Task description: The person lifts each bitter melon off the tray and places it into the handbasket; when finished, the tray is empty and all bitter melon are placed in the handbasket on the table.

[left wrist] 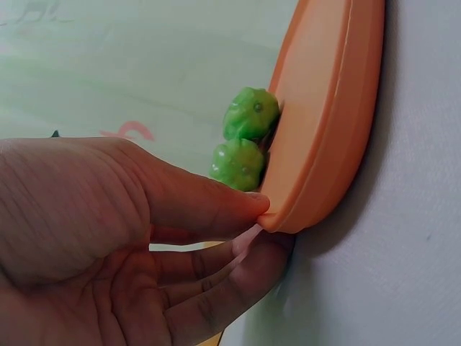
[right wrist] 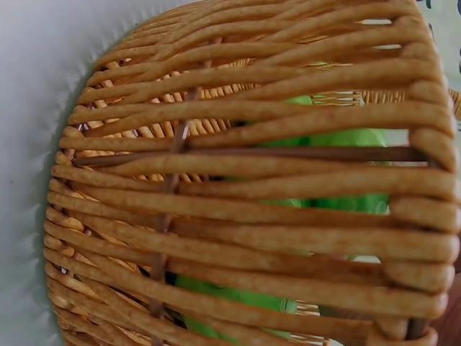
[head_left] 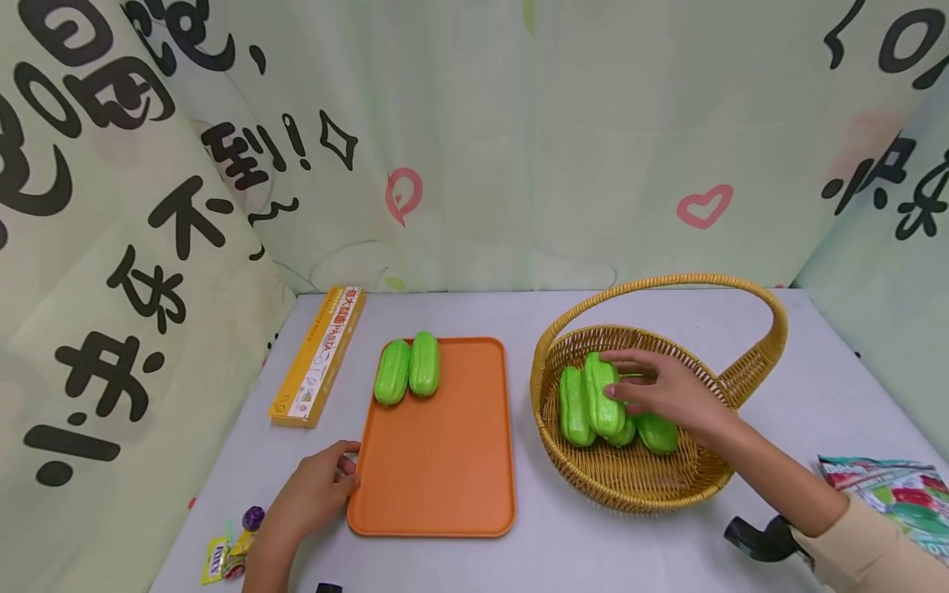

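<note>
My left hand (head_left: 315,492) pinches the left edge of an orange tray (head_left: 445,461), thumb on top and fingers beneath, as the left wrist view shows. Two light-green toy-like cucumbers (head_left: 408,367) lie side by side at the tray's far left corner. Over a wicker basket (head_left: 630,486), my right hand (head_left: 663,391) reaches in from the right. Its fairly straight fingers touch the upper part of a cucumber (head_left: 603,409) lying on top of others. More cucumbers (head_left: 656,433) sit around it. In the right wrist view, basket weave (right wrist: 288,191) hides most of that hand.
A yellow pasta box (head_left: 319,358) lies left of the tray. Small wrapped candies (head_left: 217,560) are by the left forearm. The basket's tall handle (head_left: 689,282) arches behind the right hand. A colourful bag (head_left: 890,494) lies at the right, near a black strap (head_left: 764,539).
</note>
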Demonstrator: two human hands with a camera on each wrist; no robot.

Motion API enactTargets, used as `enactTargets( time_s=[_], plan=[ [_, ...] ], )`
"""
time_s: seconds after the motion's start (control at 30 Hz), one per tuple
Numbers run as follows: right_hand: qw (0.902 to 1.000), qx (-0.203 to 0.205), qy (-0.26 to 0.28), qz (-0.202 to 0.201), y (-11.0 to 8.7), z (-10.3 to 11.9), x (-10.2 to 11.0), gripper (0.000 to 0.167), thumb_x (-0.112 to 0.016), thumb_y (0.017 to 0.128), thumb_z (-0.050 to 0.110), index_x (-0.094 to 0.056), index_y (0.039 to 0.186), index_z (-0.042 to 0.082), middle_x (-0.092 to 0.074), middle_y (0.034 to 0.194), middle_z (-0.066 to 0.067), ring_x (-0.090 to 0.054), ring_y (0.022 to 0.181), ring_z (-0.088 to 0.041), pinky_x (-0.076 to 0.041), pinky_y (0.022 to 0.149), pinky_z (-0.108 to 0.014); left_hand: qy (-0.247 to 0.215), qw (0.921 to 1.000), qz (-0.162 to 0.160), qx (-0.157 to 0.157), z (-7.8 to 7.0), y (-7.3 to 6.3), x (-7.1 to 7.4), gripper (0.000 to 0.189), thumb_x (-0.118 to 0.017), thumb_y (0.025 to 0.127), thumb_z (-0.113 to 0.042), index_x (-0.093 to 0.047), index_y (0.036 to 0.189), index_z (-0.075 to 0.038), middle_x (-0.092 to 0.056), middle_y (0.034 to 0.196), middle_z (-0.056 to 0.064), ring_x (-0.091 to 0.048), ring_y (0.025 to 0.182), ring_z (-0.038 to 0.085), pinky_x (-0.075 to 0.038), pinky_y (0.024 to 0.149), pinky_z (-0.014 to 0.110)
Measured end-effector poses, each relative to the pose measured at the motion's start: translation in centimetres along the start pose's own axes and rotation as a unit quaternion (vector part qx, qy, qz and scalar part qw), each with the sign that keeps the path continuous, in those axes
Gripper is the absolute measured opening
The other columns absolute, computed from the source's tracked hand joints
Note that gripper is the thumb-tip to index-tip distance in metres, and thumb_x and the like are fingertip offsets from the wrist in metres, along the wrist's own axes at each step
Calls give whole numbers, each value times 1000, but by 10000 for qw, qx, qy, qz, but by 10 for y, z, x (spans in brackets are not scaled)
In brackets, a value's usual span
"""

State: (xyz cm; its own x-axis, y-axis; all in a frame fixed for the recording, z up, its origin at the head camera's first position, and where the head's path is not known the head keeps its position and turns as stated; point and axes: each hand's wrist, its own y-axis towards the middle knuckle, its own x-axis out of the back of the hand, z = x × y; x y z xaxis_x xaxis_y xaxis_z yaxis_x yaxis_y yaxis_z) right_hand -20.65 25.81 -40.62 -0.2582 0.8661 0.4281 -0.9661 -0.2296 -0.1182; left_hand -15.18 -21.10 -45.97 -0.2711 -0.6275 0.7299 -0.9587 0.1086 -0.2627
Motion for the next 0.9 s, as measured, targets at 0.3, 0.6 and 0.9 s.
enactTargets(
  time_s=[0.3,0.6,0.9],
  plan=[
    [9997,30,-256,36,1,3,-1,58,-75,88,31,-56,139,11,-48,140,-23,-54,120,-42,-56,75,-37,46,10000,-37,-52,1,-1,0,40,-64,91,-3,-57,130,1,-58,89,0,-52,74,15,-45,66,33],
    [9994,25,-341,37,0,5,-2,58,-76,88,30,-57,138,9,-49,141,-21,-50,123,-43,-56,73,-38,94,9998,-79,-143,1,0,-1,39,-64,90,-3,-58,129,2,-58,88,0,-52,74,15,-45,66,34],
    [9993,119,-347,79,1,6,-1,58,-76,88,29,-57,139,9,-51,139,-20,-57,114,-39,-56,72,-38,51,9999,-55,-101,2,1,-1,39,-64,91,-3,-58,129,1,-58,89,0,-52,74,15,-45,66,34]
  ],
)
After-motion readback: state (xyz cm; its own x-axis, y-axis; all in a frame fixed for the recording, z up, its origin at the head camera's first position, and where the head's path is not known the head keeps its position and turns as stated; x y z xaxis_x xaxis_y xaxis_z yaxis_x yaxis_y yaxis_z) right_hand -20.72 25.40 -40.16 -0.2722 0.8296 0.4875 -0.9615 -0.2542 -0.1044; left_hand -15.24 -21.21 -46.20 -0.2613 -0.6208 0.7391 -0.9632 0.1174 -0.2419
